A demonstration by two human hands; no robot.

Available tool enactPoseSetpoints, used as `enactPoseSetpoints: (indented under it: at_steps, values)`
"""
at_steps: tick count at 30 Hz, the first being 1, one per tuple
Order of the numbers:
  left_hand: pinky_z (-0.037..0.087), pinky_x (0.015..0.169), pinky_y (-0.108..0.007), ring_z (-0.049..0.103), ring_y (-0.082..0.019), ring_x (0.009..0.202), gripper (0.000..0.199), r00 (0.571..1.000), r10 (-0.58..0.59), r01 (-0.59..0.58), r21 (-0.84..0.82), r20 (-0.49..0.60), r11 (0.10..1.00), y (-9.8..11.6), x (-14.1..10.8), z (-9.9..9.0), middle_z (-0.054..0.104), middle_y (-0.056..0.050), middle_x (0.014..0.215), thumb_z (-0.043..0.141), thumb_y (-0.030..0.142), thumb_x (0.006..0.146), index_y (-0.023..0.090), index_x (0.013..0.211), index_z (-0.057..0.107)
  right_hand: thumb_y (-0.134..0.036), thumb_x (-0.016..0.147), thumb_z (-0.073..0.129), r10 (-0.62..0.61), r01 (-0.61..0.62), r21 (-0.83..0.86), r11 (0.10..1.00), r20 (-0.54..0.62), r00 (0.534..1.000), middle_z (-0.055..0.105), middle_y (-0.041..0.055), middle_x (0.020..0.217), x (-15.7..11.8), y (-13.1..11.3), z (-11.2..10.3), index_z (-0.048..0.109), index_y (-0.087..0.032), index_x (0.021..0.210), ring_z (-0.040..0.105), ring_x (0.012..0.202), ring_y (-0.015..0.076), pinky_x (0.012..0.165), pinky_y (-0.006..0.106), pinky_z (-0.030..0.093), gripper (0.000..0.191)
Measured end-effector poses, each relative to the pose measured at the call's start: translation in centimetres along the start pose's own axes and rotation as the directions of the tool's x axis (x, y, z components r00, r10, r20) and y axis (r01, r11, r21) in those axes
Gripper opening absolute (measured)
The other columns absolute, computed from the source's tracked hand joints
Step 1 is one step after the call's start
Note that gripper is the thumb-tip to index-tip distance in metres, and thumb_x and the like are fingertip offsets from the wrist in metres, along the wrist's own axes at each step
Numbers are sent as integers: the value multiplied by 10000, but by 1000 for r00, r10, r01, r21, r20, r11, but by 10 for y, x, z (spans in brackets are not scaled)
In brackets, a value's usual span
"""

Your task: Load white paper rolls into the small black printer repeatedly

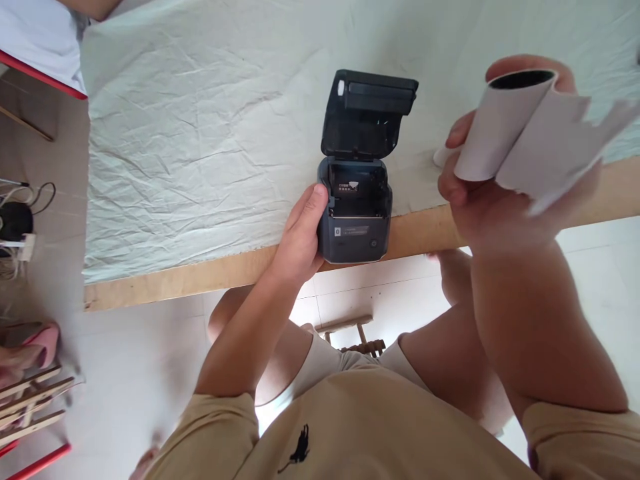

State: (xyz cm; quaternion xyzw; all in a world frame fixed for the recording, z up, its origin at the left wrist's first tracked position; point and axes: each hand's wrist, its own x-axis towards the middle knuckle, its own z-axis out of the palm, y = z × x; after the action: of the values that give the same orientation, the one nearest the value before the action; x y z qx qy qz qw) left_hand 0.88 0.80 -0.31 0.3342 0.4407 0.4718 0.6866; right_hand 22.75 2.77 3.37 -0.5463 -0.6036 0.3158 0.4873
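A small dark printer point(356, 230) with its lid point(367, 120) swung up sits at the table's front edge. Its inner compartment is exposed, with a small label inside. My left hand point(300, 237) grips the printer's left side, thumb on its upper edge. Off to the right, my right hand point(530, 213) holds a white paper roll point(505, 127), its open dark core facing up. A loose, torn paper end hangs from the roll towards the right. Behind that hand, a small white object point(441, 157) shows partly on the cloth.
A wrinkled pale green cloth point(200, 133) covers the table, whose wooden edge point(175, 283) runs along the front. Black and white cables point(17, 227) lie at the far left. A wooden rack point(35, 400) and a person's foot in a pink shoe point(45, 343) are at lower left.
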Motion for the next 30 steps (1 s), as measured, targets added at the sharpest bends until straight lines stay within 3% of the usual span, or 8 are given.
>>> enactPoseSetpoints:
  at_steps: [3, 6, 9, 16, 18, 21, 25, 30]
  values:
    - [740, 1005, -487, 811, -396, 1347, 523, 1000, -13, 13, -26, 20, 1000, 0, 0, 0, 868, -68, 1103, 736, 765, 998, 250, 1077, 779, -478, 929, 672, 76, -60, 133, 989, -121, 990, 665, 33, 922, -1, 23, 9, 644, -327, 1180, 566, 609, 192, 430, 341, 441, 295]
    - [736, 1027, -491, 793, -408, 1384, 530, 1000, -9, 9, -29, 21, 1000, 1, 1, 0, 877, -76, 1153, 756, 766, 982, 247, 1084, 786, -473, 949, 798, -106, 94, -189, 977, -52, 993, 715, 65, 990, -4, 39, 10, 636, -313, 1099, 697, 835, 270, 712, 469, 640, 273]
    - [737, 1013, -470, 802, -391, 1365, 532, 999, -18, 19, -18, 27, 1000, 2, 1, 0, 886, -70, 1178, 758, 766, 979, 254, 1120, 792, -487, 1020, 753, -221, 220, -383, 897, 42, 974, 747, 93, 1093, -5, 48, 6, 653, -320, 1126, 737, 1086, 345, 920, 565, 664, 221]
    - [742, 1000, -469, 829, -374, 1304, 531, 999, -42, 42, -16, 33, 999, 3, 0, -2, 882, -73, 1122, 750, 771, 981, 252, 1091, 773, -366, 955, 765, -186, 217, -415, 884, 115, 976, 808, 89, 1150, -5, 63, 7, 620, -329, 1299, 768, 973, 352, 890, 596, 662, 375]
    - [743, 998, -470, 832, -374, 1294, 535, 998, -40, 40, -11, 39, 999, 3, 0, -2, 881, -70, 1099, 758, 779, 971, 254, 1080, 767, -356, 936, 767, -205, 237, -394, 888, 123, 971, 823, 96, 1223, -9, 60, 7, 597, -331, 1380, 792, 1078, 385, 931, 625, 663, 477]
    - [741, 1008, -481, 826, -383, 1312, 540, 998, -30, 30, -10, 46, 999, 2, 0, -3, 879, -71, 1083, 750, 788, 971, 258, 1068, 762, -320, 937, 753, -357, 351, -367, 861, 53, 932, 812, 100, 1338, -13, 45, -1, 630, -342, 1413, 783, 1245, 392, 1034, 620, 652, 492]
    - [739, 1021, -485, 816, -393, 1337, 521, 998, -19, 20, -14, 57, 1000, 2, 0, -2, 875, -73, 1070, 766, 769, 968, 254, 1046, 768, -300, 1040, 637, -499, 390, -482, 785, -117, 859, 795, 110, 1253, -6, 35, -24, 726, -349, 1343, 767, 1229, 402, 1112, 644, 603, 319]
    - [742, 995, -482, 826, -384, 1313, 507, 999, -22, 22, 2, 30, 1000, 3, 0, -1, 881, -58, 1059, 757, 764, 978, 260, 1032, 772, -353, 1006, 790, -347, 258, -574, 777, -50, 937, 733, 106, 1403, 13, 62, -45, 708, -415, 1456, 732, 1321, 419, 1165, 665, 601, 461]
